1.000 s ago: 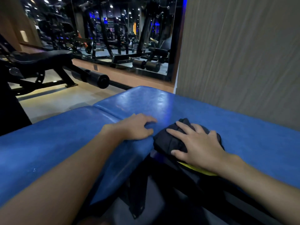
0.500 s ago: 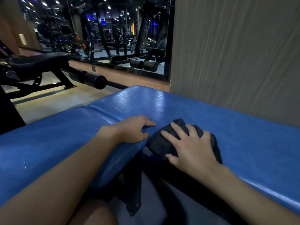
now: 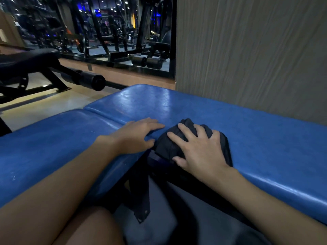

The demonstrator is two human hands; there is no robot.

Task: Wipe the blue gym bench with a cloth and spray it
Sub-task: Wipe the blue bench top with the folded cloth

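Wiping: right hand (image 3: 200,149) presses flat on the cloth (image 3: 166,147) at the bench (image 3: 265,138) edge, left hand (image 3: 138,135) flat beside it; next, sweep along unwiped padding.

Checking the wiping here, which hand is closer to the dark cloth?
Right. The right hand presses flat on the cloth; the left hand rests on the blue bench just left of it.

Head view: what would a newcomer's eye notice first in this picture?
The blue bench fills the middle. At its near edge the right hand presses flat on a dark cloth, and the left hand rests on the bench beside it. Behind, at upper left, a mirror shows dark gym machines.
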